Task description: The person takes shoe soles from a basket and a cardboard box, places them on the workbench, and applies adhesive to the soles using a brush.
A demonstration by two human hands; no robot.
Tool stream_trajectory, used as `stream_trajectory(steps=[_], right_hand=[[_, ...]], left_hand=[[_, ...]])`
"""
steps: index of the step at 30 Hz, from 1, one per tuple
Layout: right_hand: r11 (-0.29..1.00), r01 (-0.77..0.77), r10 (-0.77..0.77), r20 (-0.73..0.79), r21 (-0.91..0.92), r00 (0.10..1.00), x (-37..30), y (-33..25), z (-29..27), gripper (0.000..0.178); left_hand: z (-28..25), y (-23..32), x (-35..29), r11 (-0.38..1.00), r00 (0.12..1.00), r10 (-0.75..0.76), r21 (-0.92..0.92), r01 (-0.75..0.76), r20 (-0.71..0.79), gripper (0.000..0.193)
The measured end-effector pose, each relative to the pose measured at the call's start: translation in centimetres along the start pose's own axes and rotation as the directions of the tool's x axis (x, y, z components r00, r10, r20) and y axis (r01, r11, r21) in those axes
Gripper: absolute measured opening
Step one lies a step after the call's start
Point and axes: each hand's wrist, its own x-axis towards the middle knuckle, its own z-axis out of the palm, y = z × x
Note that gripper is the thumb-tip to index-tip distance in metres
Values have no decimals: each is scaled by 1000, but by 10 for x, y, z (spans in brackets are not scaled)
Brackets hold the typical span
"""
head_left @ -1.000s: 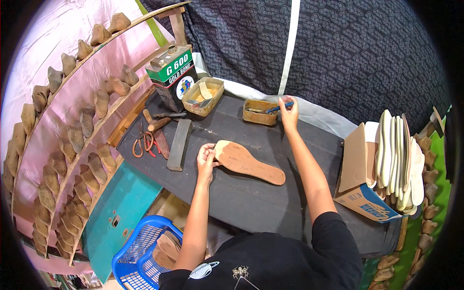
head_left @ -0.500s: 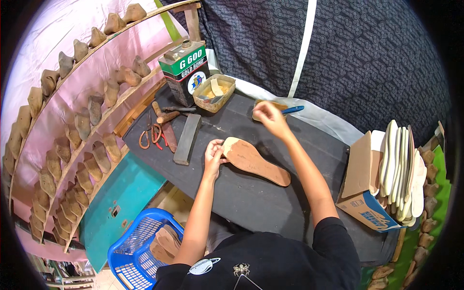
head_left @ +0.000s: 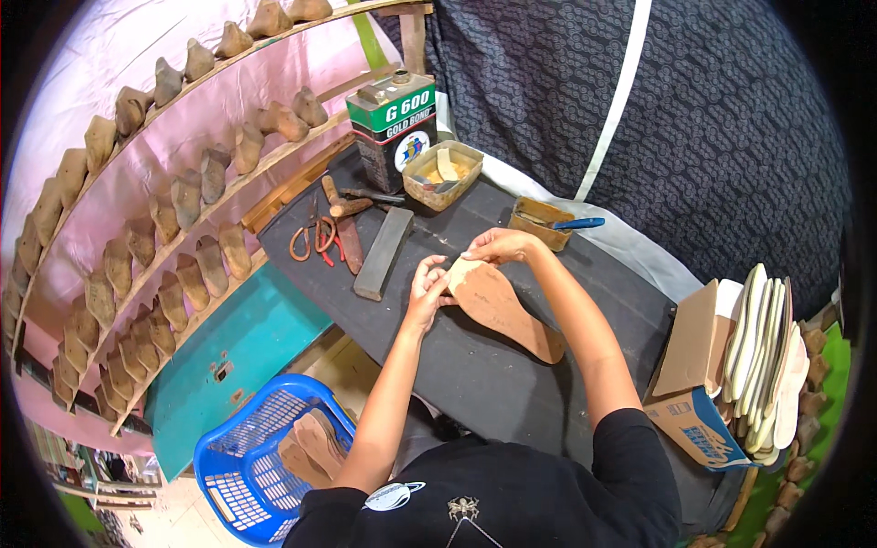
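Note:
A brown shoe insole (head_left: 504, 306) lies slantwise above the dark worktable, its wide end at the upper left and its narrow end at the lower right. My left hand (head_left: 427, 292) grips the left edge of the wide end, thumb and fingers closed on it. At the top of that same end, the fingers of my right hand (head_left: 498, 245) are pinched together on the rim. The insole's tip is a paler tan than the rest. Just behind my right hand stands a small tan container (head_left: 534, 239) with a blue-handled tool (head_left: 580, 223) resting across it.
A grey rectangular block (head_left: 384, 253) lies left of my hands, beside a hammer (head_left: 345, 209) and scissors (head_left: 313, 236). Behind are a metal can (head_left: 393, 128) and a plastic tub (head_left: 422, 190). A carton (head_left: 685, 365) of pale soles stands right; a blue basket (head_left: 215, 457) sits lower left.
My right hand has come from the small container down and left to the insole's wide end, its fingers now on the rim. My left hand still holds the insole. The whole view has shifted somewhat.

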Motion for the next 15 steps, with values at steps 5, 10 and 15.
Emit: stream_trajectory(steps=[5, 10, 15], right_hand=[[999, 27, -26, -41, 43, 999, -8, -17, 10, 16], [990, 94, -90, -43, 108, 995, -2, -39, 40, 21], [972, 147, -150, 4, 183, 989, 36, -59, 90, 21]], left_hand=[[-10, 14, 1, 999, 999, -53, 10, 53, 3, 32], [-28, 63, -10, 980, 984, -179, 92, 178, -2, 31], [-66, 106, -48, 963, 964, -211, 136, 234, -163, 27]])
